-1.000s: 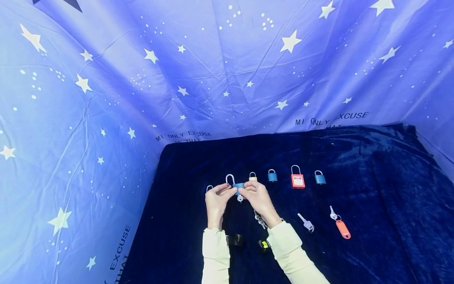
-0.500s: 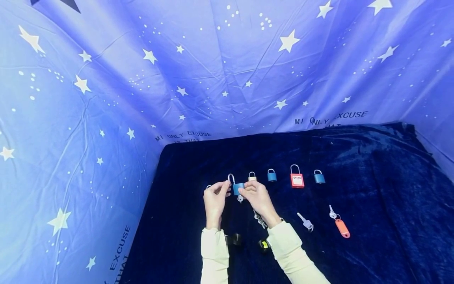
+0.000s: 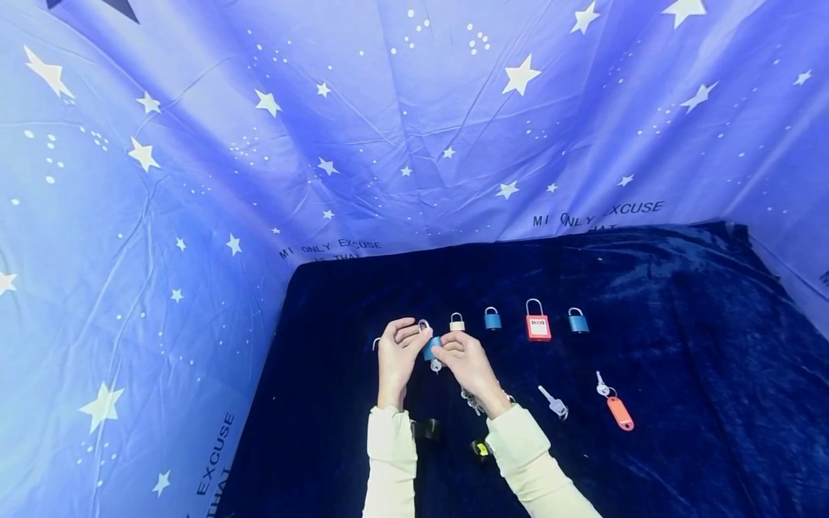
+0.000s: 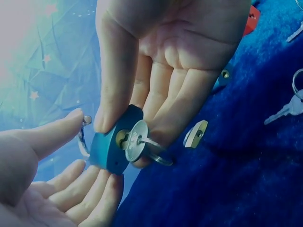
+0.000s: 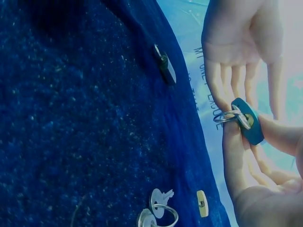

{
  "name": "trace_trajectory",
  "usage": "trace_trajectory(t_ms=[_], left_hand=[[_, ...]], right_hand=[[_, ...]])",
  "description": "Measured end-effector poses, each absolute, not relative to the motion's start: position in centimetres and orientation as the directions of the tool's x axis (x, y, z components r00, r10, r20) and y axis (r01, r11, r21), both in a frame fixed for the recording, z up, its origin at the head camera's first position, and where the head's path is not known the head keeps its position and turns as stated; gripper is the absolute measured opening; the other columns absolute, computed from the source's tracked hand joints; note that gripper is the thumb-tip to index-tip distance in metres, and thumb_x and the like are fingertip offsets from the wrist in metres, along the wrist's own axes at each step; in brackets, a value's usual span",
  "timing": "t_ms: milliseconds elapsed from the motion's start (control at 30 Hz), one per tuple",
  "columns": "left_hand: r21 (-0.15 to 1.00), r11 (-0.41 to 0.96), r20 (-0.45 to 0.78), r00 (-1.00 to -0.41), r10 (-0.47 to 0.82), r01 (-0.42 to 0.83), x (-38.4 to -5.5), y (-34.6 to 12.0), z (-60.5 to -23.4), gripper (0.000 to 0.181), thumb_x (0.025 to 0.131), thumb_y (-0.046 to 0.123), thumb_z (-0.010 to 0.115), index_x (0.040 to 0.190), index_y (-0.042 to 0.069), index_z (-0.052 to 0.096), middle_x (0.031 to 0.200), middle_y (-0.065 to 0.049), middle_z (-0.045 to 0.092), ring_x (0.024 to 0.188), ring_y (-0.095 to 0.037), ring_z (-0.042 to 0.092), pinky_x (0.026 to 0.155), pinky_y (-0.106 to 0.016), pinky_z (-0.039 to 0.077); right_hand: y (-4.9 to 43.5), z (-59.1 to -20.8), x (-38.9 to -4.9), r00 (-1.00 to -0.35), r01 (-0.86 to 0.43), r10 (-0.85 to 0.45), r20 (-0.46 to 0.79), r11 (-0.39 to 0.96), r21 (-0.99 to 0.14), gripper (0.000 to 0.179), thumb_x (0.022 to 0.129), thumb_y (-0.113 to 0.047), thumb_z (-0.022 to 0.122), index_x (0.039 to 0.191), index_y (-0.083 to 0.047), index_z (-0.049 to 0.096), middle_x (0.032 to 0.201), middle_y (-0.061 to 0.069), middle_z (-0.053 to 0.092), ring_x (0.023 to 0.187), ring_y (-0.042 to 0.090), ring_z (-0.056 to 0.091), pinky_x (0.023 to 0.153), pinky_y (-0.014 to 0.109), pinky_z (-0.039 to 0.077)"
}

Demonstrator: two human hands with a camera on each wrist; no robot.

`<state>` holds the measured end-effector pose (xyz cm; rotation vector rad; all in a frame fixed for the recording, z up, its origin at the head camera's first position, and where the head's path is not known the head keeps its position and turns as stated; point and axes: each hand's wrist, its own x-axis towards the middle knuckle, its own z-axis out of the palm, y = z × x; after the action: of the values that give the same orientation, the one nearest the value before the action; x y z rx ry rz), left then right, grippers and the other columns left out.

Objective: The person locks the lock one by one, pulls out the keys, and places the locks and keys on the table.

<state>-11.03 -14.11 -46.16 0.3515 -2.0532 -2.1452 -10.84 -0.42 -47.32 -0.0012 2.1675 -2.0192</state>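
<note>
Blue padlock is between the hands, probably solid, stiff, slick; grab the body. Right hand pinches it there; left hand touches the shackle, can't tell if gripping. One-to-three o'clock: two blue locks, one red lock, one brass lock. Near four: three key sets.

A head-worn camera looks forward and down from well back, the left hand and right hand small at lower centre before a starry curtain. Close-up wrist cameras, facing the fingers, share the padlock, left of centre in the left wrist view, right of centre in the right.
</note>
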Motion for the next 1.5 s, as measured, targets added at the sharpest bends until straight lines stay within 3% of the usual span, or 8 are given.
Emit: trace_trajectory(t_ms=[133,367,567,700,867,1100,1500], left_hand=[[0.995,-0.061,-0.086,-0.973,-0.216,-0.074,-11.4,-14.1,-46.1,0.045,0.085,0.001,0.075,0.125,-0.009,0.058,0.104,-0.023,0.071,0.079,-0.005,0.068,0.074,-0.017,0.053],[0.997,-0.014,-0.080,-0.982,-0.172,-0.079,-11.3,-14.3,-44.3,0.031,0.088,0.002,0.071,0.114,-0.013,0.063,0.092,-0.024,0.072,0.074,-0.009,0.065,0.073,-0.019,0.050],[0.998,-0.042,-0.053,-0.990,-0.131,-0.047,-11.1,-14.3,-43.7,0.023,0.093,0.004,0.067,0.107,-0.013,0.062,0.091,-0.027,0.073,0.077,-0.012,0.071,0.077,-0.022,0.052],[0.995,-0.089,-0.065,-0.986,-0.154,-0.052,-11.8,-14.5,-45.1,0.022,0.092,0.006,0.069,0.108,-0.009,0.064,0.092,-0.027,0.073,0.075,-0.011,0.071,0.074,-0.023,0.054],[0.993,-0.113,-0.065,-0.975,-0.211,-0.042,-12.5,-14.6,-46.7,0.032,0.093,0.010,0.070,0.115,-0.012,0.064,0.093,-0.024,0.074,0.074,-0.009,0.072,0.069,-0.021,0.056],[0.990,-0.141,-0.044,-0.972,-0.229,-0.012,-12.6,-14.7,-46.5,0.029,0.096,0.013,0.065,0.114,-0.009,0.068,0.096,-0.026,0.073,0.078,-0.012,0.073,0.074,-0.026,0.059],[1.000,-0.010,0.001,-0.969,-0.248,0.003,-12.5,-14.3,-45.8,0.023,0.097,0.009,0.063,0.108,-0.010,0.071,0.094,-0.029,0.072,0.080,-0.019,0.074,0.070,-0.020,0.057]], right_hand=[[-0.5,-47.2,-10.7,-0.982,0.122,-0.137,-0.132,0.074,-0.990,0.019,0.090,-0.004,0.070,0.105,0.005,0.063,0.088,0.011,0.071,0.078,0.012,0.069,0.071,0.021,0.054],[-0.5,-47.1,-10.7,-0.981,0.109,-0.152,-0.122,0.092,-0.990,0.020,0.090,-0.005,0.070,0.105,0.006,0.063,0.089,0.013,0.072,0.080,0.016,0.070,0.072,0.022,0.054],[-0.6,-46.7,-10.5,-0.979,0.123,-0.151,-0.138,0.104,-0.987,0.022,0.091,-0.007,0.070,0.107,0.006,0.063,0.093,0.016,0.072,0.085,0.021,0.071,0.073,0.022,0.052],[-0.6,-45.9,-10.2,-0.975,0.157,-0.150,-0.167,0.076,-0.985,0.025,0.091,-0.008,0.070,0.109,0.008,0.062,0.096,0.018,0.072,0.087,0.022,0.070,0.074,0.022,0.052],[-0.7,-47.4,-10.4,-0.966,0.177,-0.182,-0.184,0.055,-0.983,0.028,0.094,-0.017,0.069,0.110,0.005,0.063,0.097,0.016,0.073,0.084,0.015,0.069,0.074,0.025,0.055],[-0.9,-48.0,-10.1,-0.940,0.161,-0.308,-0.148,-0.018,-0.987,0.029,0.100,-0.016,0.059,0.111,0.012,0.061,0.095,0.029,0.071,0.076,0.015,0.070,0.074,0.027,0.058],[-1.5,-47.6,-9.7,-0.964,0.213,-0.178,-0.195,-0.090,-0.973,0.028,0.101,-0.017,0.058,0.112,0.007,0.066,0.086,0.019,0.074,0.071,0.016,0.069,0.071,0.026,0.057]])
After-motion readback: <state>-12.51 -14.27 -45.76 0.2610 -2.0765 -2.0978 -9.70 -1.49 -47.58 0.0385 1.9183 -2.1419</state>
